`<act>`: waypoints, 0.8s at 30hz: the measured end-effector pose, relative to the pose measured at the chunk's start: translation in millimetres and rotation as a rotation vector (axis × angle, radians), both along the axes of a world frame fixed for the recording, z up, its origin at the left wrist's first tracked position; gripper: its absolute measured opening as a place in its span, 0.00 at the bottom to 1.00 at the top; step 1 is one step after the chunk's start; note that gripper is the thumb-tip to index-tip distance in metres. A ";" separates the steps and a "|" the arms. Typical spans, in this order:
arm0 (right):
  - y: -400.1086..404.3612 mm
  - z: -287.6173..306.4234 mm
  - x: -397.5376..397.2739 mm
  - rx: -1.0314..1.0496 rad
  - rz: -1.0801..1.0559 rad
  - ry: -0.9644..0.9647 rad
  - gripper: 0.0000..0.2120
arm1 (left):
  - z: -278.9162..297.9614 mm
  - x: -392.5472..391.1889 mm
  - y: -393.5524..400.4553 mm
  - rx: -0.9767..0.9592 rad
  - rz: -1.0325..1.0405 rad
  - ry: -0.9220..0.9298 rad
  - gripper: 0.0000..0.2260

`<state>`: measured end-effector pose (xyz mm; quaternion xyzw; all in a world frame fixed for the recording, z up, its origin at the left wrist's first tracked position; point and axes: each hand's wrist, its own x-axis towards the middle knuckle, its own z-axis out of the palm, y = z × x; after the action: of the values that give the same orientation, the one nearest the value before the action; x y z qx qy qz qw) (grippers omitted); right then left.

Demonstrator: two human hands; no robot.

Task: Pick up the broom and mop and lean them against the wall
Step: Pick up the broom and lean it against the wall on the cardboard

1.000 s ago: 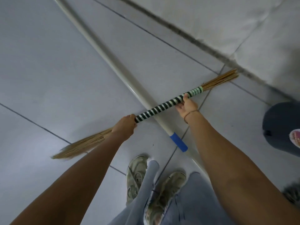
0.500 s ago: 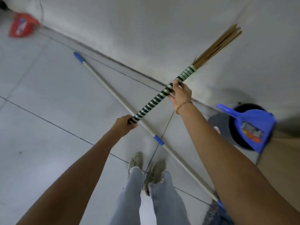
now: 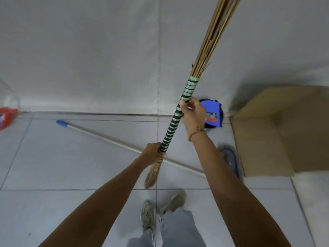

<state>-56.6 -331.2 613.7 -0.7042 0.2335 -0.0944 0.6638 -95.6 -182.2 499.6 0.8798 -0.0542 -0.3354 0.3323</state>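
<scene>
The broom (image 3: 185,97) is a bundle of straw with a black-and-green striped wrapped grip. I hold it steeply tilted in front of the white wall (image 3: 89,50). My left hand (image 3: 153,152) grips the lower end of the wrap, with a straw tuft hanging below it. My right hand (image 3: 192,113) grips higher up the wrap. The long straw end points up and right, out of frame. The mop (image 3: 106,138) lies flat on the tiled floor behind the broom. Its white pole has a blue tip at the left, and its dark head (image 3: 230,161) lies at the right.
A blue dustpan (image 3: 212,113) stands in a dark round bin at the wall's foot. A cardboard box (image 3: 277,132) sits at the right. A red object (image 3: 7,117) lies at the far left by the wall. My two shoes (image 3: 160,211) stand on the floor tiles.
I have raised the broom from nearly level over the floor to steeply tilted before the wall. Both hands kept their grip. The view has lifted toward the wall.
</scene>
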 end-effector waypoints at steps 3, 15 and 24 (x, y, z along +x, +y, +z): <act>-54.0 19.1 -53.8 -0.063 -0.087 -0.008 0.10 | 9.0 -36.3 -54.3 -0.036 -0.122 -0.018 0.12; -321.6 44.4 -321.7 -0.109 -0.296 -0.066 0.16 | 18.2 -245.6 -350.2 -0.122 -0.469 -0.096 0.09; -509.8 50.7 -464.5 -0.142 -0.391 -0.089 0.16 | 26.3 -377.4 -548.0 -0.117 -0.605 -0.122 0.10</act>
<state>-521.1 -841.0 664.4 -0.6859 0.3287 -0.2685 0.5911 -473.0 -730.2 525.9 0.8216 -0.3527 -0.3621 0.2637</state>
